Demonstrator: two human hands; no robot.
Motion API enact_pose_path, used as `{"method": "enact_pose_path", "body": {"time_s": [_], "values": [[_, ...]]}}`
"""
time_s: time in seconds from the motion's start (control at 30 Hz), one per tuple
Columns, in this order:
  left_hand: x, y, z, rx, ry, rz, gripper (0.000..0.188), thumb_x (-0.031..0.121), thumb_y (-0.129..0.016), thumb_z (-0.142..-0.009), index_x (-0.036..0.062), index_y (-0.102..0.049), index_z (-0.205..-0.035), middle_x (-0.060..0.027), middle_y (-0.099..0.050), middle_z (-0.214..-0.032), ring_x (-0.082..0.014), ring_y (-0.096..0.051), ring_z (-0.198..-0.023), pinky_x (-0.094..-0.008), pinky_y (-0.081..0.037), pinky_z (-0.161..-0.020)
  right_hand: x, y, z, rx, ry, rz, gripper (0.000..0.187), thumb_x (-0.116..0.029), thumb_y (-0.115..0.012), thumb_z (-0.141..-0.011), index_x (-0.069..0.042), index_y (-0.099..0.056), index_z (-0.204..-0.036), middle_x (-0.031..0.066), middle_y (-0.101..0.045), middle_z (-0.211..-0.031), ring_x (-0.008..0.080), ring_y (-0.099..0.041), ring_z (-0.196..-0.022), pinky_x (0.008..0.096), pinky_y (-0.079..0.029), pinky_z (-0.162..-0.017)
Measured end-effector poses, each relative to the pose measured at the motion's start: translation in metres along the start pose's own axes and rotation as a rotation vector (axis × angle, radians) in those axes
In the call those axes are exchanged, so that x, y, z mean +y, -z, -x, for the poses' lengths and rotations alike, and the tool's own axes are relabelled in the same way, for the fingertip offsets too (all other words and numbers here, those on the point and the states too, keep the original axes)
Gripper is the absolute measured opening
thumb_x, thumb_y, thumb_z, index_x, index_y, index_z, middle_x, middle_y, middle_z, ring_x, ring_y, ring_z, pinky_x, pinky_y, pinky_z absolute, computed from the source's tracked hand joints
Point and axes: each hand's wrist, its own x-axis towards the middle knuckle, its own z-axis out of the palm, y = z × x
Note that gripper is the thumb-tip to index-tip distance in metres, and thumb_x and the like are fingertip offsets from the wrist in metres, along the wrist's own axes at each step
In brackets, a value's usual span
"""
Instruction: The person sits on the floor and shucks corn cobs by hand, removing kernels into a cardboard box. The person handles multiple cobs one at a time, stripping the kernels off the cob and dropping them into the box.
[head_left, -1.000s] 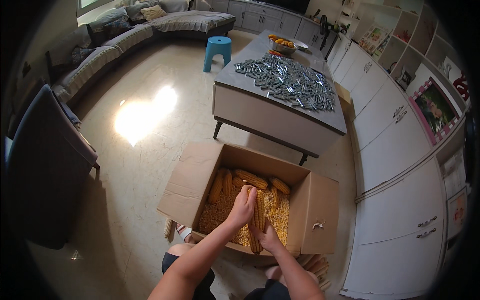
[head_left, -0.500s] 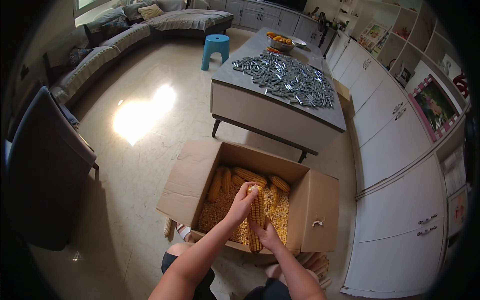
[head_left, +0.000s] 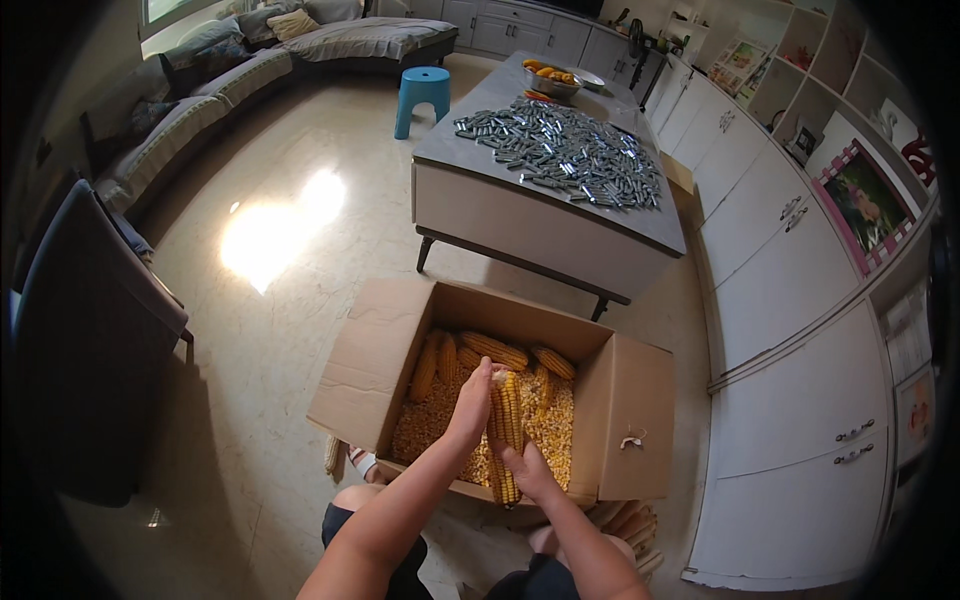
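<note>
A yellow ear of corn (head_left: pixel 508 420) stands nearly upright above an open cardboard box (head_left: pixel 362 362), its kernels mostly on and its top end whitish. My right hand (head_left: pixel 527 470) is closed round its lower part. My left hand (head_left: pixel 474 402) is closed against the upper left side of the ear, with its fingertips partly hidden. Loose corn kernels (head_left: pixel 430 425) cover the bottom of the box. Several whole ears (head_left: pixel 492 350) lie on them along the far and left walls.
Bare cobs (head_left: pixel 645 530) lie on the floor by my right leg, another cob (head_left: pixel 332 455) by my left foot. Beyond the box stands a table (head_left: pixel 540 205) bearing many small silvery cylinders (head_left: pixel 570 150) and a bowl of corn (head_left: pixel 551 82). A blue stool (head_left: pixel 422 95) and dark chair (head_left: pixel 90 350) are left.
My left hand has shifted from over the top of the ear to its left side, its fingers straighter. My right hand keeps its hold. The whole view has shifted slightly.
</note>
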Motion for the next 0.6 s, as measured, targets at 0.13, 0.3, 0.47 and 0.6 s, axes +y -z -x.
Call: {"method": "enact_pose_path", "body": {"time_s": [0.13, 0.3, 0.47, 0.6], "values": [[0.005, -0.007, 0.01, -0.05, -0.148, -0.2, 0.025, 0.026, -0.046, -0.091, 0.0021, -0.052, -0.097, -0.0032, -0.052, -0.089, -0.0101, -0.048, -0.081, -0.0232, -0.039, -0.075, -0.004, 0.001, -0.001, 0.009, -0.05, -0.028, 0.042, -0.032, -0.053, -0.088, 0.001, -0.045, -0.113, 0.0084, -0.055, -0.101, 0.0176, -0.051, -0.093, 0.0296, -0.04, -0.082], [-0.003, -0.002, 0.007, -0.003, -0.262, -0.315, 0.024, 0.028, -0.042, -0.093, 0.0052, -0.052, -0.095, -0.001, -0.05, -0.081, -0.0078, -0.045, -0.077, -0.0224, -0.038, -0.071, -0.009, -0.006, 0.001, 0.002, -0.008, 0.127, 0.041, -0.03, -0.052, -0.089, 0.0, -0.043, -0.114, 0.0063, -0.053, -0.101, 0.0145, -0.05, -0.091, 0.0282, -0.041, -0.081], [0.008, 0.001, 0.004, -0.019, 0.03, -0.006, 0.03, 0.032, -0.039, -0.093, 0.005, -0.053, -0.096, -0.0031, -0.055, -0.083, -0.0109, -0.05, -0.079, -0.0247, -0.041, -0.073, -0.02, -0.005, 0.0, -0.014, -0.1, -0.041, 0.044, -0.034, -0.053, -0.088, 0.0, -0.043, -0.114, 0.006, -0.054, -0.097, 0.0148, -0.051, -0.087, 0.0281, -0.042, -0.078], [0.012, -0.002, 0.009, -0.163, 0.01, 0.124, 0.03, 0.028, -0.042, -0.092, 0.0046, -0.05, -0.109, -0.0052, -0.054, -0.098, -0.0133, -0.052, -0.088, -0.0279, -0.042, -0.079, -0.026, 0.002, 0.0, -0.04, -0.223, -0.185, 0.042, -0.034, -0.051, -0.089, -0.002, -0.043, -0.115, 0.003, -0.05, -0.096, 0.0098, -0.047, -0.086, 0.0238, -0.04, -0.077]]}}
